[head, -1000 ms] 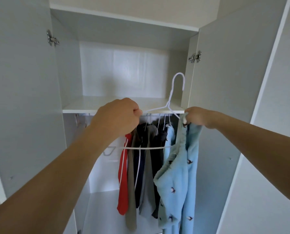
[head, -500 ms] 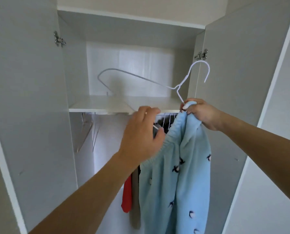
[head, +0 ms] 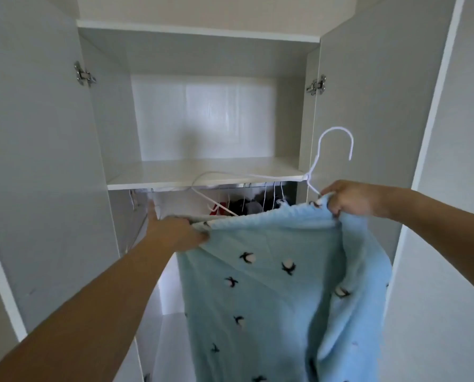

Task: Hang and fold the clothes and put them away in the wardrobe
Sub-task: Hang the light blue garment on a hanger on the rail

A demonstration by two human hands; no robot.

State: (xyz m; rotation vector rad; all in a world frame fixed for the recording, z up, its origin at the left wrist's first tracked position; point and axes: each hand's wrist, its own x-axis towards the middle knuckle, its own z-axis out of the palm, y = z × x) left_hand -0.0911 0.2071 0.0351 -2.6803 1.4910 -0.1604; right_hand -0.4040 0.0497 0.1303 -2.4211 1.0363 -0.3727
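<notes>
Left hand (head: 175, 234) pinches the left top edge of the blue sweater (head: 271, 285), fingers curled on the fabric, index finger poking out toward the wardrobe interior. Right hand (head: 349, 201) clamps the sweater's other top corner together with the lower neck of the white hanger (head: 322, 161), just under the twist. One view only, head camera.

Hanger hook points up, free, in front of the right door (head: 368, 92). The hanger's left arm sticks out above the fabric at shelf (head: 202, 172) level; looks like it is not inside the sweater yet, though where the wire goes behind the fabric I cannot tell. Sweater hangs spread between both hands in front of the open wardrobe, penguin-like marks facing out. Other clothes (head: 247, 206) already hang on the rail below the shelf, red and dark ones, mostly hidden.

Step in hand, my guess: getting the hanger seated in the sweater. To do it well: keep the right grip fixed at the neck, pull the left shoulder over the free wire end, even both sides, then hook it on the rail left of the hanging clothes.
</notes>
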